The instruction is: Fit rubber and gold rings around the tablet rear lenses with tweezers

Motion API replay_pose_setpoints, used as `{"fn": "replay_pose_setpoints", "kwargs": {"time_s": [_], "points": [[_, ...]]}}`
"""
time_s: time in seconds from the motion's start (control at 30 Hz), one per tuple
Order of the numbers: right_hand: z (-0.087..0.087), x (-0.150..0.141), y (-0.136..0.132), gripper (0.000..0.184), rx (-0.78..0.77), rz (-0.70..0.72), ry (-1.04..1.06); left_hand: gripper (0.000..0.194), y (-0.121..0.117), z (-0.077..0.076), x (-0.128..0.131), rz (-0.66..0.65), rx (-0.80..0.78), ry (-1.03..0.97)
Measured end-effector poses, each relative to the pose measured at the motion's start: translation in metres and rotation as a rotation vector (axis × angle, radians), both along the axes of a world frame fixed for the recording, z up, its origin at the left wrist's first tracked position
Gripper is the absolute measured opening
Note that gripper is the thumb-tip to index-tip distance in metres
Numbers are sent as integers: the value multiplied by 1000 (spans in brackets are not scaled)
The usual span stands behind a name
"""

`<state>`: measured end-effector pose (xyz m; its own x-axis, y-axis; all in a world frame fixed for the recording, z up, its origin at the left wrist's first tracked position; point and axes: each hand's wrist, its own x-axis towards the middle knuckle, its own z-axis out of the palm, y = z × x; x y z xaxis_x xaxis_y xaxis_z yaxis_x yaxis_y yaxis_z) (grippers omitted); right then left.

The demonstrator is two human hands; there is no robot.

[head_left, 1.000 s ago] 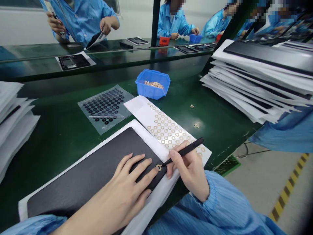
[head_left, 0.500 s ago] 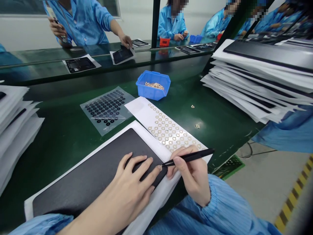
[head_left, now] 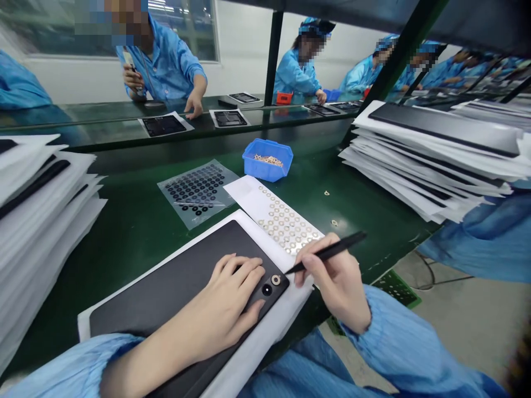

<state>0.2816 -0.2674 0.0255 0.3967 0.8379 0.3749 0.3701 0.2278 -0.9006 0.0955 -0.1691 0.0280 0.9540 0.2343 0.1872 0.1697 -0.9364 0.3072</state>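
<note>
Black tweezers (head_left: 332,251) pinched in right hand (head_left: 334,273); left hand (head_left: 226,307) flat, fingers slightly apart, on panel (head_left: 178,282).

White wall (head_left: 244,55) with a window (head_left: 182,27) at upper left. Green workbench (head_left: 133,221); grey floor (head_left: 468,309) past its right edge.

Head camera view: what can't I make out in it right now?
- Black panel, head view: partly covered by the left hand and sleeve.
- Black pointed tool, head view: its middle is behind the fingers of the right hand.
- White ring sheet, head view: near end hidden by the right hand.
- Blue bin, head view: rings too small and heaped to count.
- Left paper stack, head view: cut off by the left edge.
</note>
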Motion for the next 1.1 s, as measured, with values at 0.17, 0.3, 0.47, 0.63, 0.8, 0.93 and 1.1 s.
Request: {"fn": "replay_pose_setpoints", "kwargs": {"time_s": [0.17,0.3,0.47,0.63,0.8,0.93,1.1], "points": [[1,3,8,21,-131,-5,-34,36,0,4,0,-11,53,-8],[-9,0,3,21,-133,-53,-19,39,0,3,1,-22,92,-1],[-13,0,-1,21,-113,-62,-41,36,-3,2,5,12,122,36],[-18,-2,0,18,-61,-80,-74,34,-7,-1,5,37,138,35],[-17,-2,1,15,-10,-87,-146,31,-4,-4,2,10,80,-21],[-16,-3,2,14,25,-102,-246,27,-3,-5,2,22,49,-66],[-9,-11,0,14,33,-19,-191,25,-4,-4,2,37,7,-87]]}}
